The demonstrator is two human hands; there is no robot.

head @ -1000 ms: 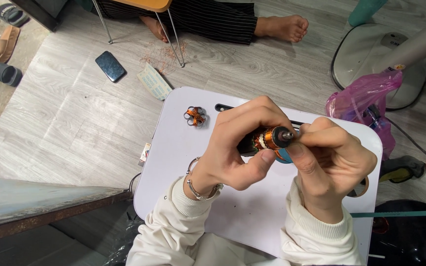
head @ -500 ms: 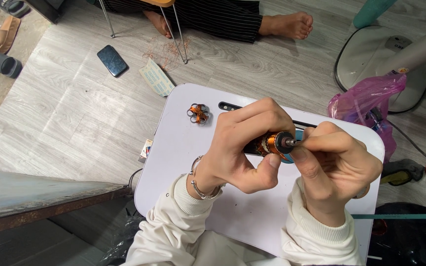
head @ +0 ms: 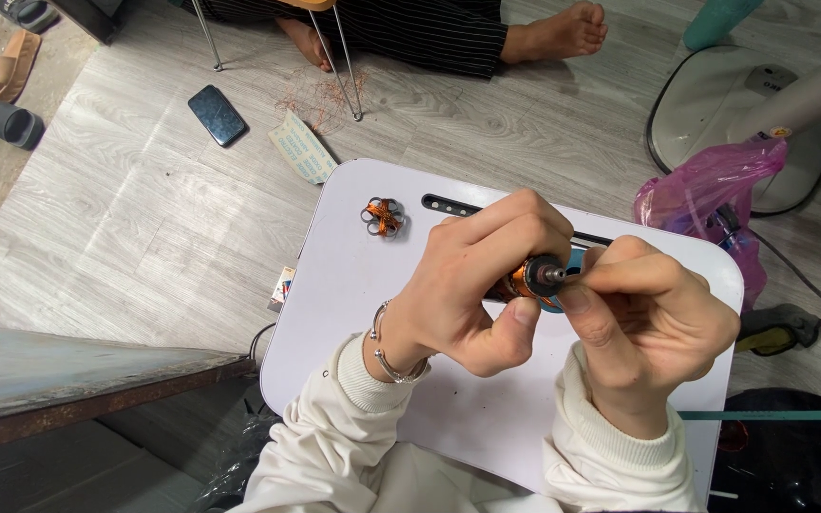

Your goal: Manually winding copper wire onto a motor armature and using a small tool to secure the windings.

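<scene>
My left hand [head: 472, 280] is wrapped around a small motor rotor with copper windings [head: 529, 277], its metal end pointing right. My right hand [head: 648, 318] pinches at that end with thumb and forefinger; what it pinches is too small to see. Both hands hover over a white lap table [head: 353, 313]. A second small copper-wound part [head: 384, 217] lies on the table's far left. A blue object [head: 572, 261] shows partly behind the rotor.
On the wood floor lie a dark phone [head: 218, 114], a printed card [head: 303, 147] and loose copper wire [head: 311, 95]. Another person's feet [head: 563, 28] are at the top. A pink plastic bag [head: 715, 185] and a fan base [head: 743, 104] stand right. Sandals [head: 7, 62] at top left.
The view has shifted slightly. My hands keep the same grip on the rotor, with the right fingers still working at its end.
</scene>
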